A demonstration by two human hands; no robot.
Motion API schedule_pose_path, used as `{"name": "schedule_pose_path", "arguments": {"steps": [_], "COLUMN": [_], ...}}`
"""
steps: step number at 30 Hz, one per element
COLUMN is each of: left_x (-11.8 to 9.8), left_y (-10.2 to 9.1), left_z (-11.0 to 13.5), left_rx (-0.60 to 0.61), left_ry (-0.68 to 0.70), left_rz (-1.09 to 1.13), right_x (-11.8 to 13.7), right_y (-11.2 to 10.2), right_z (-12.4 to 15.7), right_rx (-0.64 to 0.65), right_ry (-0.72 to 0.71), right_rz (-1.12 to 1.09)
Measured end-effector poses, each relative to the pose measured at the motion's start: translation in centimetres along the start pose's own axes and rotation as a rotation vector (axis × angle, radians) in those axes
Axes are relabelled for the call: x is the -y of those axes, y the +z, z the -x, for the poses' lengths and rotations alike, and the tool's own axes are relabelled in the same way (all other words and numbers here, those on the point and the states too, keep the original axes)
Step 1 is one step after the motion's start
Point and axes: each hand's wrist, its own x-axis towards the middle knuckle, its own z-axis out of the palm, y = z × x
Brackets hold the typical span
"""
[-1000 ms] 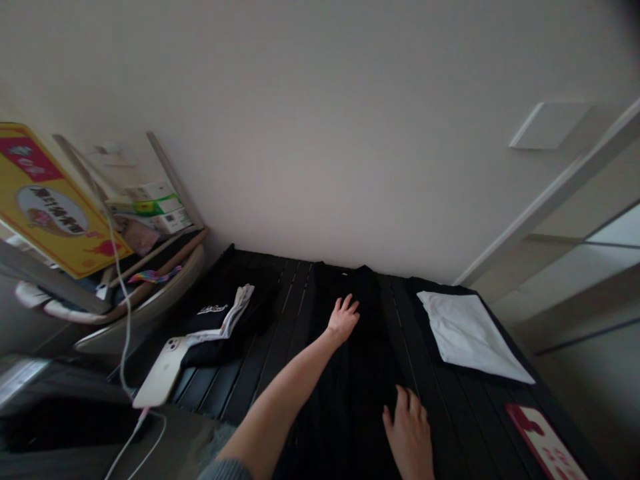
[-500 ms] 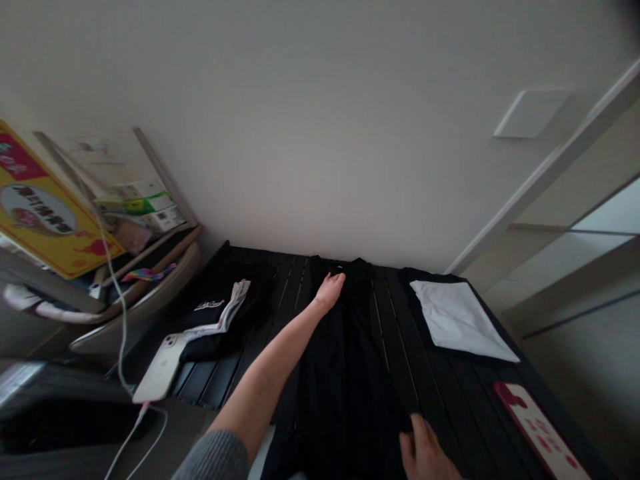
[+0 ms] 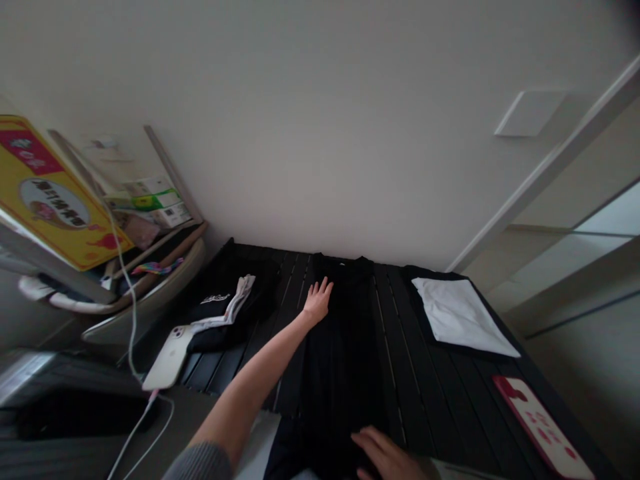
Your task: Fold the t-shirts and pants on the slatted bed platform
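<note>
A long black garment [image 3: 345, 360] lies flat, lengthwise, on a black slatted table [image 3: 405, 360], its collar at the far end by the wall. My left hand [image 3: 317, 301] rests palm down with spread fingers at the garment's upper left edge, just below the collar. My right hand [image 3: 385, 457] lies on the garment's near end at the bottom of the view, fingers pointing left and partly cut off by the frame. Neither hand appears to grip the cloth.
Left of the garment lie folded black clothes with white trim [image 3: 225, 313] and a white phone [image 3: 170, 357] on a cable. A white cloth on black fabric [image 3: 457, 317] and a red-and-white card [image 3: 537, 427] lie to the right. Wall stands behind.
My left hand has slid left and slightly down along the garment. My right hand has moved toward the near edge and turned its fingers left. The view has shifted slightly.
</note>
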Motion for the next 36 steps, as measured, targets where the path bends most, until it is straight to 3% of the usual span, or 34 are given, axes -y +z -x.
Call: {"name": "schedule_pose_path", "arguments": {"steps": [4, 6, 9, 14, 18, 21, 24, 28, 31, 34, 36], "left_x": [-1.3, -1.8, -2.0, -0.6, 1.0, 1.4, 0.8, -0.5, -1.5, -2.5, -3.2], "left_y": [1.9, 3.1, 4.2, 3.0, 1.4, 1.5, 2.4, 2.8, 1.2, -0.9, -1.4], "left_z": [7.5, 11.5, 16.3, 22.2, 26.3, 27.5, 27.1, 25.7, 25.0, 24.2, 23.6], "left_rx": [0.039, 0.092, 0.091, 0.109, 0.195, 0.224, 0.155, 0.132, 0.217, 0.175, 0.128], "left_ry": [0.135, 0.292, 0.308, 0.277, 0.392, 0.426, 0.415, 0.52, 0.456, 0.206, 0.068], "left_rz": [0.032, 0.076, 0.067, 0.077, 0.094, 0.045, 0.0, 0.124, 0.357, 0.709, 0.941], "right_x": [-0.3, -1.1, -2.5, -4.4, -6.3, -7.2, -6.4, -4.0, -3.2, -3.7, -4.5], "right_y": [-3.0, -3.0, -1.6, -0.7, -0.9, -0.1, 0.5, -0.7, -2.4, -3.5, -3.5], "right_z": [-0.2, -0.8, -1.4, -0.3, 1.0, 0.7, -0.4, -1.3, -1.6, -2.1, -2.8], "right_rx": [-0.02, 0.013, 0.13, 0.214, 0.082, -0.127, -0.246, -0.075, -0.052, -0.213, -0.32], "right_ry": [0.064, 0.016, -0.067, -0.163, -0.35, -0.491, -0.57, -0.643, -0.393, -0.084, 0.023], "right_rz": [0.108, 0.174, 0.228, 0.292, 0.464, 0.62, 0.648, 0.411, 0.103, -0.197, -0.325]}}
